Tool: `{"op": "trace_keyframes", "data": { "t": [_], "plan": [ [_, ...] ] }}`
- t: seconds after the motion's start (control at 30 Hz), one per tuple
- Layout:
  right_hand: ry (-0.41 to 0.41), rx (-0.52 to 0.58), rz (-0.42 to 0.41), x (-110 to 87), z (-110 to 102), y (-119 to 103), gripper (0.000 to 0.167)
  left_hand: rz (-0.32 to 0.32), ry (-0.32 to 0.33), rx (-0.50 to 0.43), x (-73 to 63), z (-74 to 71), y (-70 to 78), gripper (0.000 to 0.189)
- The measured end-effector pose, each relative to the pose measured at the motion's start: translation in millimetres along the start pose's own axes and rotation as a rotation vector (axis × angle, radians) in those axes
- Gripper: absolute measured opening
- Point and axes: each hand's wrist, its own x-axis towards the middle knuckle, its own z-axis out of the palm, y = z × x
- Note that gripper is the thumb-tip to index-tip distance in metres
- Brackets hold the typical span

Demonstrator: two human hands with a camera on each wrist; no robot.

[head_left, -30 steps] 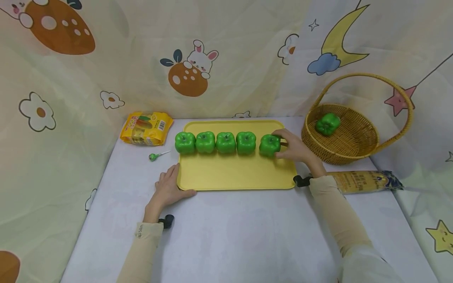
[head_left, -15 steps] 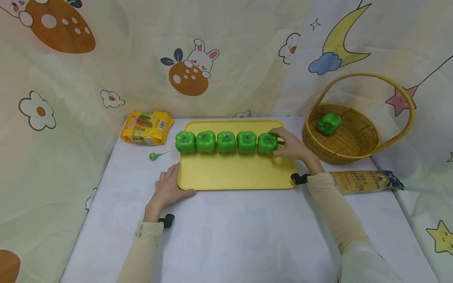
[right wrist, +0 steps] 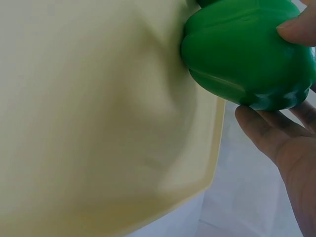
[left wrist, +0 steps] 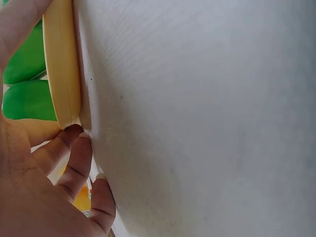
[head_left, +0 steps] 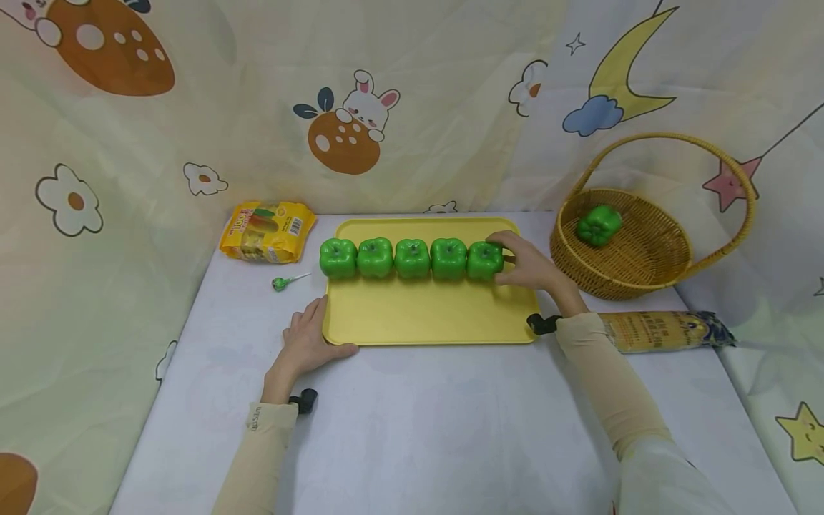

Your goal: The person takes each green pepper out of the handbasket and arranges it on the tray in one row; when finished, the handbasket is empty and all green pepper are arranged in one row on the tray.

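Across the yellow tray stands a row of several green bell peppers, side by side. My right hand holds the rightmost bell pepper between thumb and fingers; the right wrist view shows the thumb on one side of this glossy pepper and fingertips on the other. At the tray's front left corner, my left hand grips the edge, thumb along the front and fingers along the left side. In the left wrist view, curled fingers meet the tray's rim.
A wicker basket with a tall handle stands at the back right, one green bell pepper inside. A long yellow packet lies before it, partly behind the right sleeve. At left are a yellow snack bag and a green lollipop.
My right hand has slid the rightmost bell pepper left, closing the gap to its neighbour in the row. My left hand has stayed at the tray corner.
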Motion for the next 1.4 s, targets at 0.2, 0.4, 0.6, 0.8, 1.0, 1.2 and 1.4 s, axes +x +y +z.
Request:
{"op": "trace_keyframes", "data": {
  "t": [0.2,0.4,0.6,0.8,1.0,1.2,1.4],
  "plan": [
    [0.006,-0.019,-0.009,0.4,0.0,1.0,0.076,-0.002,-0.005,0.004,0.1,-0.3,-0.1,0.124],
    [0.007,-0.029,-0.002,-0.2,0.4,1.7,0.078,0.003,-0.004,-0.003,-0.1,-0.6,1.1,0.124],
    [0.022,-0.033,-0.004,-2.8,-1.0,1.5,0.082,0.004,-0.004,-0.007,0.1,-0.5,1.4,0.123],
    [0.070,-0.041,0.035,-11.5,-14.0,-3.2,0.082,-0.001,-0.008,-0.009,0.1,-0.6,1.8,0.124],
    [0.112,-0.047,0.030,-19.3,-29.2,-2.4,0.079,-0.013,-0.017,-0.009,-1.0,-1.5,2.4,0.125],
    [0.147,-0.050,0.078,-31.6,-47.9,-4.0,0.074,-0.012,-0.018,-0.011,-0.4,-1.1,2.3,0.124],
    [0.210,-0.180,0.136,-45.3,-75.3,0.3,0.072,-0.009,-0.011,-0.007,-0.1,0.0,1.2,0.125]
  ]
}}
